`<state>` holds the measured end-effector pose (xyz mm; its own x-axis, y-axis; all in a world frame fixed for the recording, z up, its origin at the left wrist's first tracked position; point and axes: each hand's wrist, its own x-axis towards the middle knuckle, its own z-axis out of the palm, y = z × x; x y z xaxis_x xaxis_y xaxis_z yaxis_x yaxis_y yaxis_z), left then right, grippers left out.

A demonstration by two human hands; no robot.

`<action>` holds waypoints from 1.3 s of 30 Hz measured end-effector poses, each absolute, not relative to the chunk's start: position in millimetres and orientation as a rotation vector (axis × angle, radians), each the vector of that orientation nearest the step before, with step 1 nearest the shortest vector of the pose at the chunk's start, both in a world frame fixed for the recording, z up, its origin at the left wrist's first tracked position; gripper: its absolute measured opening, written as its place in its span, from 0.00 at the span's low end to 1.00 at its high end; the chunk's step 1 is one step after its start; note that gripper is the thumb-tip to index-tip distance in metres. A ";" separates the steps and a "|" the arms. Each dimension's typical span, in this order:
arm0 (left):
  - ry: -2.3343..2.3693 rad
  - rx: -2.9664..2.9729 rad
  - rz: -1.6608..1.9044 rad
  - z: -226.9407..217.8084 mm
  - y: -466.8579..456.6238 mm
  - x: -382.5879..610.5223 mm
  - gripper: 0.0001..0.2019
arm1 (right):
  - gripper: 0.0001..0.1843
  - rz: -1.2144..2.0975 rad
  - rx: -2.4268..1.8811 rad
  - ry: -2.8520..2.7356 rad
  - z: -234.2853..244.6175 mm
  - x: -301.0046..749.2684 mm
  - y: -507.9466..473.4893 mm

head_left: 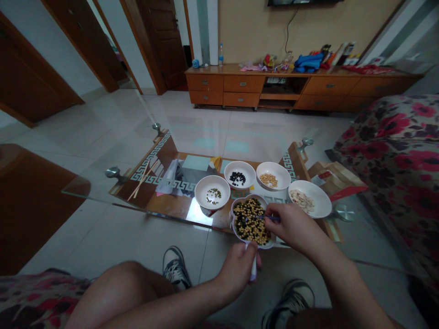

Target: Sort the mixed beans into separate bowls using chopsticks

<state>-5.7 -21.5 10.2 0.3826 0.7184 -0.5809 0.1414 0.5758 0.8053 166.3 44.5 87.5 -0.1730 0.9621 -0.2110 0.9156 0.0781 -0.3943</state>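
Note:
A pale bowl of mixed yellow and dark beans (251,220) sits at the near edge of the glass table (113,151). My left hand (238,269) is closed round the bowl's handle at its near side. My right hand (291,225) pinches thin tweezers (263,217) whose tips reach into the mixed beans. Beyond stand several white bowls: one with green beans (212,192), one with black beans (239,174), one with yellow beans (273,175), and one with pale pieces (309,198).
Chopsticks (142,180) and papers (171,178) lie on the shelf under the glass. A flowered sofa (398,151) is on the right, with a cardboard box (334,179) beside it. A wooden cabinet (295,87) lines the far wall. My knee (120,288) and shoes (176,269) are below.

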 end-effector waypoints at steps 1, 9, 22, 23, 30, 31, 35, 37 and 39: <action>1.146 0.917 0.444 9.4 -21.6 -5.5 0.34 | 0.09 0.681 -1.946 -2.228 87.3 166.6 44.6; 1.142 0.923 0.450 3.2 -21.3 -5.3 0.33 | 0.08 0.621 -1.932 -2.225 86.2 167.4 45.4; 1.141 0.918 0.452 4.8 -21.8 -4.2 0.34 | 0.09 0.535 -1.894 -2.149 89.9 160.1 48.7; 1.142 0.921 0.450 4.9 -21.6 -4.2 0.34 | 0.09 0.512 -1.884 -2.135 90.4 157.9 49.7; 1.138 0.917 0.458 4.4 -21.9 -3.3 0.33 | 0.08 0.459 -1.698 -2.102 91.2 130.8 58.7; 1.142 0.915 0.456 4.8 -21.9 -3.3 0.33 | 0.07 0.452 -1.690 -2.105 91.4 126.2 60.1; 1.151 0.907 0.451 5.9 -21.7 -3.8 0.33 | 0.06 0.458 -1.667 -2.099 93.1 114.0 63.9; 1.148 0.910 0.450 5.4 -21.5 -4.0 0.32 | 0.07 0.458 -1.669 -2.099 94.4 113.9 64.0; 1.144 0.913 0.452 4.3 -21.4 -4.0 0.32 | 0.07 0.455 -1.685 -2.103 95.6 118.4 62.6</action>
<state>-4.0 -21.4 4.3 0.3805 0.7226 -0.5771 0.1329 0.5748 0.8074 118.4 62.6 95.6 -0.1887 0.9760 0.1087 0.8438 0.2178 -0.4905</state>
